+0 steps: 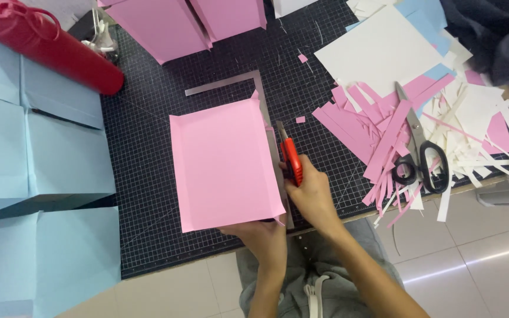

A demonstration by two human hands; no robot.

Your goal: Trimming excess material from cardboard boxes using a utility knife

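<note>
A pink paper sheet (222, 165) with folded-up edges lies on the black cutting mat (148, 118). A metal L-shaped ruler (264, 97) runs along the sheet's top and right edges. My right hand (310, 194) is shut on a red utility knife (290, 159), its blade against the ruler at the sheet's right edge. My left hand (260, 235) presses the sheet's near right corner and the ruler's end, fingers bent over them.
Light blue paper boxes (36, 176) and a red cylinder (48, 44) lie at the left. Pink boxes (184, 23) stand at the back. Black-handled scissors (422, 150) rest on a heap of pink and white strips (384, 129) at the right. White sheets (384, 50) lie behind.
</note>
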